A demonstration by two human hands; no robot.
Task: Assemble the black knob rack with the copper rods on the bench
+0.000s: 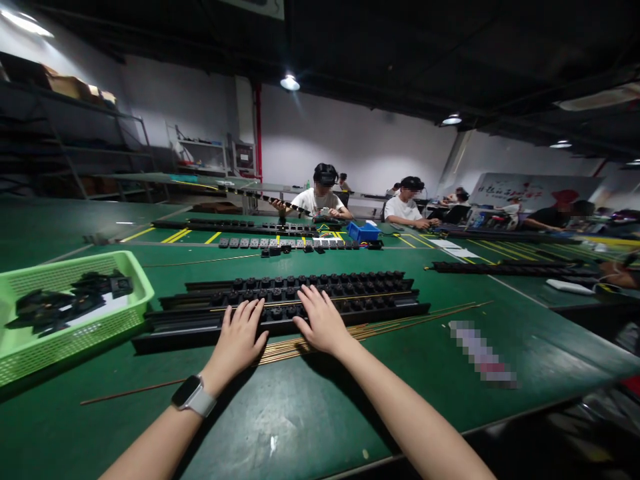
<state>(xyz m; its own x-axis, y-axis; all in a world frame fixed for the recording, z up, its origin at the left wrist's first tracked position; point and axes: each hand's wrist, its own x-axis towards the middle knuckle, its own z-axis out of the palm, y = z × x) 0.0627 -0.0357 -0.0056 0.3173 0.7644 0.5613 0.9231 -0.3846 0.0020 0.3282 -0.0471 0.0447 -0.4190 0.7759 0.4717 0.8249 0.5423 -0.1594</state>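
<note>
Several long black channel rails [173, 321] lie side by side across the green table, with rows of black socket-like modules [370, 290] set in them. My left hand [240, 333] rests palm down on the near rails, fingers spread. To its right, my right hand [320, 319] lies over the same rails with its fingers apart. A thin brass-coloured rod [373, 297] runs along the rails and passes by my fingertips. More brass rods [285, 351] lie in a loose bundle on the table, partly under my hands. Neither hand grips anything visible.
A green basket [143, 283] of black parts stands at the left. A single rod [133, 391] lies at the near left. Farther back are a row of grey modules [263, 243], a blue bin [364, 231] and two seated people. A blurred-out object [483, 353] lies at the right.
</note>
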